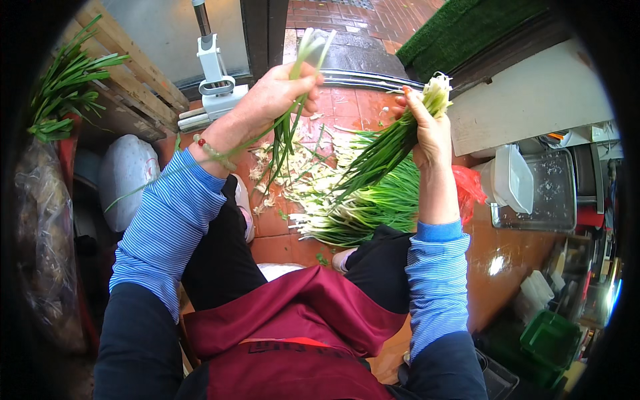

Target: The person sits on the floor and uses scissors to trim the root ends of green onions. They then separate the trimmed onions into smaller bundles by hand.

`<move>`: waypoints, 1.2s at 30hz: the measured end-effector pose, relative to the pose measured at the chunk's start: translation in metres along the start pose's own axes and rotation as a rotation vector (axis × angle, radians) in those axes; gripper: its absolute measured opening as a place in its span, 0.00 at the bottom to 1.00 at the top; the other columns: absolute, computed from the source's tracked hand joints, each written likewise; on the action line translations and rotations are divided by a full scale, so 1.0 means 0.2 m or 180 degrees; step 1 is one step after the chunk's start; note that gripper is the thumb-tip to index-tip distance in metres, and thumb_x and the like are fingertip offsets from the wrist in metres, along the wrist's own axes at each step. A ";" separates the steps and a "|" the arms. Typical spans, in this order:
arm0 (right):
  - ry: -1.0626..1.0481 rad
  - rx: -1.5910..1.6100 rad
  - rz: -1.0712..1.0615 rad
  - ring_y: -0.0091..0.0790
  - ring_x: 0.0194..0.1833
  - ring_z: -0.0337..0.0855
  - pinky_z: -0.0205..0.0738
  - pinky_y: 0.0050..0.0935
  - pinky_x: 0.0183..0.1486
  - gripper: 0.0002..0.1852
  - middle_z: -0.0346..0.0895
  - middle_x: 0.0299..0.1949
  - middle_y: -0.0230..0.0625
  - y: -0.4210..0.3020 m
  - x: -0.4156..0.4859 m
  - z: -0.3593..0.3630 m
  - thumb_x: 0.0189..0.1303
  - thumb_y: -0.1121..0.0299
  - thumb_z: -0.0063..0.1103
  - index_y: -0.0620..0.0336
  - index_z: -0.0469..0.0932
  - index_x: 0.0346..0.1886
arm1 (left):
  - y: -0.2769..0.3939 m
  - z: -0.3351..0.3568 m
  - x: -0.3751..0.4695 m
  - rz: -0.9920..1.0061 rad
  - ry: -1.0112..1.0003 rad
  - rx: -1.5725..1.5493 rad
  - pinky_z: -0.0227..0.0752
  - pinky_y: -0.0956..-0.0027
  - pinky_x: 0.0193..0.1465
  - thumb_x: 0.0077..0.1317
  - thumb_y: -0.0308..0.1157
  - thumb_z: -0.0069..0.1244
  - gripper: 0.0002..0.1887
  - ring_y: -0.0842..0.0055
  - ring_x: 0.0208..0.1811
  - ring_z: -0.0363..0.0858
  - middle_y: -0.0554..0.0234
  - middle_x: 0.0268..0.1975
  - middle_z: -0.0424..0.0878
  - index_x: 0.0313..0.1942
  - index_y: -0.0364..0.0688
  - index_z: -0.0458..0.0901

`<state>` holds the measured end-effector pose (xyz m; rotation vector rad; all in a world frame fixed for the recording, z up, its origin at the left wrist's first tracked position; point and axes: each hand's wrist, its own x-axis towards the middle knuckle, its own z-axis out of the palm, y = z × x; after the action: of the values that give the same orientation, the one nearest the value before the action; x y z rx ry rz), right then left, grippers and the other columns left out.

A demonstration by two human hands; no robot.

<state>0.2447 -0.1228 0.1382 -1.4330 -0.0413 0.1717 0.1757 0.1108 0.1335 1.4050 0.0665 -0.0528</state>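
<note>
My left hand is raised in front of me and holds a few green onion stalks, pale ends up and green leaves hanging down. A thick bunch of green onions is gripped in my right hand, its white root ends pointing up and right, its leaves slanting down to the left. Below both hands, a large pile of green onions lies on the red tiled floor, white ends mostly to the left. Peeled skins and root trimmings are scattered left of the pile.
At the left are a wooden pallet, a white sack, more green leaves and a plastic bag. A white-based stand is near the doorway. Right are a red plastic bag, a clear tray and a green basket.
</note>
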 end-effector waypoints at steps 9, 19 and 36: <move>-0.0965 0.1195 0.0971 0.33 0.38 0.79 0.77 0.32 0.41 0.12 0.77 0.37 0.39 0.09 -0.03 0.12 0.56 0.67 0.59 0.63 0.73 0.40 | -0.07 0.18 0.03 0.0734 -0.0541 0.0093 0.67 0.80 0.33 0.60 0.31 0.51 0.09 0.87 0.29 0.73 0.69 0.28 0.77 0.37 0.34 0.77; -0.1223 0.1494 0.0780 0.32 0.40 0.78 0.74 0.30 0.45 0.15 0.75 0.40 0.37 0.07 -0.10 0.14 0.56 0.70 0.58 0.63 0.71 0.46 | -0.11 0.23 0.04 0.0426 -0.0631 0.0631 0.69 0.79 0.36 0.55 0.26 0.52 0.08 0.86 0.31 0.74 0.70 0.29 0.80 0.35 0.34 0.81; -0.0560 0.0713 0.0530 0.27 0.35 0.76 0.70 0.25 0.40 0.14 0.77 0.36 0.33 0.04 -0.07 0.10 0.51 0.70 0.63 0.64 0.75 0.40 | -0.11 0.14 0.09 0.0388 -0.0842 0.0718 0.68 0.78 0.39 0.57 0.29 0.56 0.10 0.85 0.34 0.75 0.68 0.32 0.80 0.37 0.35 0.80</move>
<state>0.2280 -0.1043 0.1349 -1.1944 -0.0455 0.4267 0.1926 0.0798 0.1151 1.6130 -0.2513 -0.1481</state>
